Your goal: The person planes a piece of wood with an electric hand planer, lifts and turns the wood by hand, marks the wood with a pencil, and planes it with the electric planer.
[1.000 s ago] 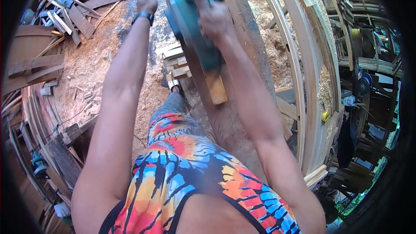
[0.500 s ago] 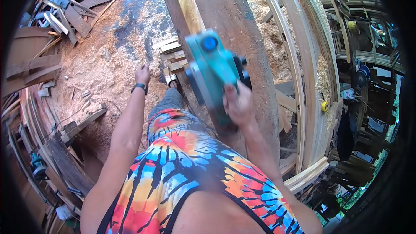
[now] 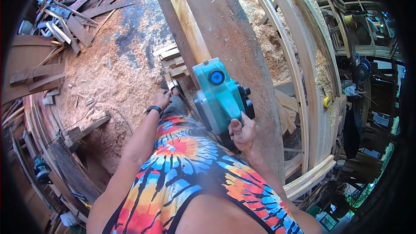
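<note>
A teal electric planer with a blue round knob sits on a long strip of wood, covering its near end. My right hand is wrapped round the rear of the planer's handle. The strip lies lengthwise on a wide, worn plank bench. My left hand, with a dark band at the wrist, hangs left of the bench beside my leg. Its fingers are curled; whether they hold anything is hidden. A dark cord runs close by, between my leg and the planer.
Short wood offcuts are stacked against the bench's left side. Wood shavings cover the floor. Long boards stand along the right, with a yellow tape measure on them. Scrap wood lies piled at the far left.
My left hand has moved right and nearer to my body. The planer, in my right hand, has shifted slightly right and toward me, and more of the wood strip shows ahead of it.
</note>
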`<state>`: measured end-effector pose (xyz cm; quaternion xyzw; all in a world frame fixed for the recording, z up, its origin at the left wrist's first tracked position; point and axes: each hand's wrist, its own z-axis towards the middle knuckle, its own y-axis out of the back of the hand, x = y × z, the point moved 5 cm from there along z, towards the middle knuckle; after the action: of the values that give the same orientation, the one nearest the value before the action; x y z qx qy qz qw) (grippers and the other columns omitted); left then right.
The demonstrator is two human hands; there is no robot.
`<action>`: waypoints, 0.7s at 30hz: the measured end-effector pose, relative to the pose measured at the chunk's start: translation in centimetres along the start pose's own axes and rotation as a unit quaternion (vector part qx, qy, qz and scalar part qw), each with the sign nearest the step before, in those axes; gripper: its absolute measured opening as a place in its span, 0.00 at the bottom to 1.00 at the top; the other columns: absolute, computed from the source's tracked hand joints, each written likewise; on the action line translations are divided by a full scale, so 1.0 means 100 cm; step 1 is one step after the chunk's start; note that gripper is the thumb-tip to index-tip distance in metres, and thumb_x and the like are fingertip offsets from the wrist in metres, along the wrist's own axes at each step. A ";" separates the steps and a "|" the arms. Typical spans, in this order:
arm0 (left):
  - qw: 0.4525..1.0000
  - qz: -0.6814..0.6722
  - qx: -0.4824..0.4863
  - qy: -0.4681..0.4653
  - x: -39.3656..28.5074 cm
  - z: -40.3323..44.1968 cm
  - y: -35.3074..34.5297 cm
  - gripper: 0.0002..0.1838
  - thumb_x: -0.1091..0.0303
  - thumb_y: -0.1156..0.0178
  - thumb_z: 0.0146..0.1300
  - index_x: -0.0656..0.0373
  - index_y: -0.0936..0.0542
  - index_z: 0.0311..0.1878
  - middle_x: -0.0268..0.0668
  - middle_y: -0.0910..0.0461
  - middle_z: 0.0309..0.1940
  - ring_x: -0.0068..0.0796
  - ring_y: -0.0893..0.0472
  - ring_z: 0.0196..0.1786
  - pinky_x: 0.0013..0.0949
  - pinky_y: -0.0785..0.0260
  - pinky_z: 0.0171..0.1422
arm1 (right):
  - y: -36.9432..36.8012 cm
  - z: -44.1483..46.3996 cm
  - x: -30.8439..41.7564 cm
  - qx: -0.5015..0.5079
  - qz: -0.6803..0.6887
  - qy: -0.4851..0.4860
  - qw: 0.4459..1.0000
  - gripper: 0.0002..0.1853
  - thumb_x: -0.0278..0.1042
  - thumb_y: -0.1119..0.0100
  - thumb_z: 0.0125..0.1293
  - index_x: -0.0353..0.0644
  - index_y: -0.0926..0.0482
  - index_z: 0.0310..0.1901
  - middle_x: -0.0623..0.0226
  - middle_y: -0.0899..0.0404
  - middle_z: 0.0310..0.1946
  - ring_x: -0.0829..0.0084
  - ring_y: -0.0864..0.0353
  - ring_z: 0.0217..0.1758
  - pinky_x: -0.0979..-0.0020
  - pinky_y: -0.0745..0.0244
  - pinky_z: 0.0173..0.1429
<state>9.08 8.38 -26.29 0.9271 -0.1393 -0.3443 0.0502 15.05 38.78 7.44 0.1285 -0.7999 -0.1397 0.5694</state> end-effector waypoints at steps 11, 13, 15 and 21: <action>0.920 0.172 0.288 -0.202 -0.087 -0.067 -0.088 0.29 0.66 0.35 0.59 0.62 0.24 0.65 0.50 0.18 0.53 0.42 0.18 0.53 0.42 0.26 0.58 | -0.040 0.130 0.063 0.007 -0.022 0.070 0.997 0.37 0.73 0.48 0.69 0.37 0.23 0.33 0.62 0.26 0.19 0.68 0.24 0.24 0.66 0.31 0.28; 0.901 0.161 0.342 -0.213 -0.059 -0.057 -0.113 0.28 0.65 0.35 0.58 0.63 0.23 0.63 0.53 0.19 0.57 0.43 0.19 0.57 0.42 0.27 0.60 | -0.046 0.157 0.081 -0.010 -0.042 0.085 0.995 0.38 0.73 0.47 0.68 0.34 0.23 0.33 0.41 0.22 0.25 0.43 0.17 0.33 0.53 0.27 0.36; 0.877 0.181 0.377 -0.236 -0.054 -0.056 -0.126 0.28 0.68 0.36 0.57 0.61 0.22 0.64 0.50 0.17 0.54 0.40 0.18 0.53 0.40 0.26 0.56 | -0.055 0.185 0.095 -0.015 -0.047 0.100 0.994 0.40 0.75 0.48 0.67 0.33 0.23 0.31 0.39 0.22 0.25 0.42 0.18 0.33 0.52 0.27 0.36; 0.887 0.154 0.389 -0.193 -0.078 -0.082 -0.112 0.26 0.69 0.37 0.58 0.61 0.21 0.62 0.45 0.13 0.44 0.39 0.15 0.44 0.37 0.24 0.52 | -0.092 0.285 0.129 -0.016 -0.049 0.095 0.994 0.46 0.81 0.51 0.63 0.32 0.24 0.25 0.37 0.20 0.26 0.40 0.16 0.35 0.51 0.23 0.38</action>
<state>11.27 21.37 -17.35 0.7541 -0.4104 -0.4229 -0.2901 -15.63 27.72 6.42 0.1709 -0.7324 -0.1676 0.6374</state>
